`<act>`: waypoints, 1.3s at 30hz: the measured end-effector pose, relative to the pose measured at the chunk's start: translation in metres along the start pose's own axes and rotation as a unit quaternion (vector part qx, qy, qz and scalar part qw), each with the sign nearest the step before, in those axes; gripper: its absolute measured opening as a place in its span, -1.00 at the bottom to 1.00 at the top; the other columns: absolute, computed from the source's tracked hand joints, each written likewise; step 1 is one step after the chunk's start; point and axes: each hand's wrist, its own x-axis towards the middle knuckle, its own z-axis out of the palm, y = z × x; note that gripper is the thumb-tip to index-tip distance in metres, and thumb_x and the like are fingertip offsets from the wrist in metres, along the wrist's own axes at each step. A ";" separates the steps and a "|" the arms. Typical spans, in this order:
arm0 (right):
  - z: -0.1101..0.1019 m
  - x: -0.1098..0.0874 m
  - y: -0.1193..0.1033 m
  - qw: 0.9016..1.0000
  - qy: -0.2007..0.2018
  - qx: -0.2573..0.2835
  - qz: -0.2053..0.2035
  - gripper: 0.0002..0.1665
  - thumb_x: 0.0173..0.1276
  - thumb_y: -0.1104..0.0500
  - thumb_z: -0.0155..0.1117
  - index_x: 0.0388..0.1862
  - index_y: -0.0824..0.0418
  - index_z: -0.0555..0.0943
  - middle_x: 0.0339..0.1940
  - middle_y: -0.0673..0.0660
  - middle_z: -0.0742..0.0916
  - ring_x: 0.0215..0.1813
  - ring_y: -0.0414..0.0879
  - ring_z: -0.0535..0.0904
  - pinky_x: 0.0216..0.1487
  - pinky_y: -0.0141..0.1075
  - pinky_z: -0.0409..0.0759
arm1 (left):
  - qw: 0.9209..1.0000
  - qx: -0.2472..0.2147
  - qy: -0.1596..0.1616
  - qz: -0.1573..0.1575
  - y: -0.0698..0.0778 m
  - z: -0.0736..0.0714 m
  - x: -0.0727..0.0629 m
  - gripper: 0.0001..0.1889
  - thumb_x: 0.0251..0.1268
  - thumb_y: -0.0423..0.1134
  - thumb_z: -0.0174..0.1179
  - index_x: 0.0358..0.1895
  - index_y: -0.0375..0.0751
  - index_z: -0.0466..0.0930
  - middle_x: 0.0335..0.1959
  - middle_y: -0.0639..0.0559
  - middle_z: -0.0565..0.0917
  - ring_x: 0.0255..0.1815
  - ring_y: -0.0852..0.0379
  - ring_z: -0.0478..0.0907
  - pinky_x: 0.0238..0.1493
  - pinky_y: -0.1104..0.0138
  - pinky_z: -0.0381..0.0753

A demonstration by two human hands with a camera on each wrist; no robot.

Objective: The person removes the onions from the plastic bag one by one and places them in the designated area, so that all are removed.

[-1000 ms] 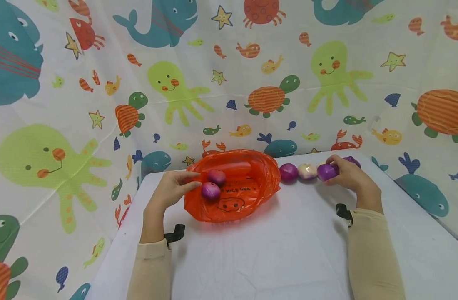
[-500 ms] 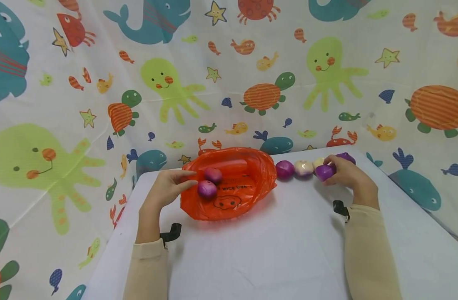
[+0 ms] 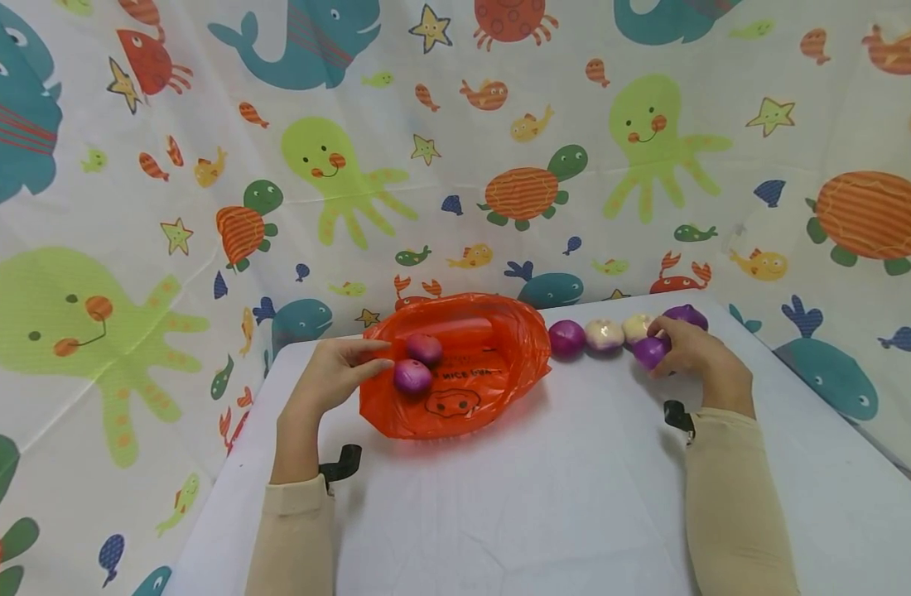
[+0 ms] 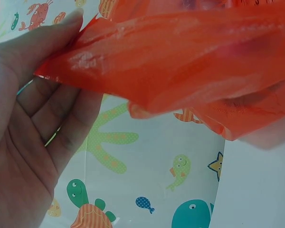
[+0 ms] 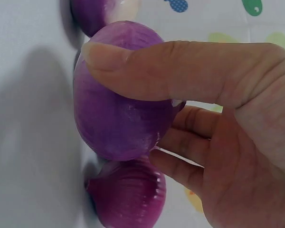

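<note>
A red plastic bag (image 3: 536, 356) lies with its mouth spread wide, and two purple onions, one farther back (image 3: 423, 348) and one nearer (image 3: 412, 377), are inside at its left. My left hand (image 3: 325, 377) holds the bag's left edge; in the left wrist view the bag's corner (image 4: 90, 61) runs between thumb and fingers. At the right end of the back row, my right hand (image 3: 700, 356) grips another purple onion (image 3: 651, 353). The right wrist view shows the thumb across the face of this onion (image 5: 123, 128), with the other fingers behind it.
Along the table's back edge, right of the bag, sit a purple onion (image 3: 567, 339), two pale round pieces (image 3: 604, 335) and a purple onion (image 3: 685, 314) behind my right hand. White cloth covers the table (image 3: 530, 513). A sea-animal curtain (image 3: 455, 108) hangs behind and along the sides.
My right hand has drawn the onion slightly toward me and turned it, showing more of the pale piece behind. The left hand stays at the bag. The head view has shifted a little.
</note>
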 end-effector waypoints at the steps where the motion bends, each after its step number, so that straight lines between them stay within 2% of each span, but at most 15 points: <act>1: 0.000 -0.001 0.000 1.000 -0.001 -0.001 0.005 -0.06 0.16 0.08 0.64 0.44 0.15 0.34 0.35 0.42 0.51 0.35 0.45 0.36 0.28 0.51 0.38 | 1.000 0.000 0.000 0.001 0.000 0.000 0.000 -0.56 0.35 0.01 0.42 0.20 -0.09 0.75 -0.01 -0.03 0.80 -0.08 -0.01 0.75 -0.03 0.11 0.81; 7: -0.001 -0.002 0.000 0.999 -0.009 -0.007 0.035 0.01 0.14 0.05 0.65 0.50 0.09 0.31 0.45 0.44 0.41 0.39 0.58 0.19 0.23 0.60 0.34 | 1.000 0.000 0.000 0.001 0.001 -0.001 0.000 -0.56 0.34 0.01 0.42 0.20 -0.10 0.75 0.00 -0.03 0.79 -0.07 -0.02 0.75 -0.02 0.11 0.81; 12: -0.001 -0.001 0.001 0.999 -0.009 -0.009 0.049 0.03 0.11 0.05 0.66 0.51 0.08 0.30 0.47 0.46 0.37 0.38 0.66 0.08 0.17 0.64 0.35 | 1.000 0.001 0.000 -0.002 0.001 -0.001 0.000 -0.57 0.35 0.01 0.42 0.20 -0.08 0.75 0.00 -0.03 0.80 -0.07 -0.01 0.75 -0.03 0.12 0.81; 20: 0.000 0.000 0.003 0.998 -0.013 -0.013 0.060 0.03 0.10 0.03 0.67 0.48 0.08 0.32 0.43 0.47 0.37 0.34 0.65 0.08 0.06 0.61 0.43 | 1.000 -0.001 0.002 -0.003 0.000 0.000 0.000 -0.56 0.34 0.01 0.42 0.20 -0.09 0.75 -0.03 -0.03 0.81 -0.11 0.01 0.75 -0.04 0.13 0.82; 28: 0.000 0.000 0.002 0.998 -0.016 -0.026 0.056 -0.01 0.10 -0.01 0.67 0.46 0.09 0.36 0.41 0.47 0.40 0.33 0.65 0.11 0.05 0.64 0.42 | 1.000 -0.001 0.004 -0.001 0.000 0.000 0.000 -0.58 0.34 0.00 0.43 0.18 -0.07 0.76 -0.04 -0.02 0.81 -0.12 0.02 0.75 -0.04 0.13 0.82; 34: 0.001 0.001 0.002 0.998 -0.013 -0.022 0.066 -0.01 0.12 0.02 0.66 0.46 0.09 0.35 0.41 0.48 0.39 0.34 0.65 0.07 0.02 0.63 0.43 | 1.000 -0.002 0.005 0.001 0.001 0.000 -0.001 -0.62 0.34 0.00 0.43 0.16 0.01 0.78 -0.05 -0.02 0.81 -0.13 0.03 0.75 -0.05 0.15 0.82; 39: 0.001 0.000 0.002 0.997 -0.012 -0.019 0.069 0.01 0.12 0.01 0.66 0.49 0.10 0.34 0.42 0.50 0.36 0.36 0.66 0.03 0.03 0.63 0.42 | 1.000 -0.001 0.005 0.001 0.001 0.000 -0.001 -0.62 0.34 -0.01 0.43 0.16 0.00 0.78 -0.05 -0.02 0.81 -0.13 0.03 0.75 -0.05 0.15 0.82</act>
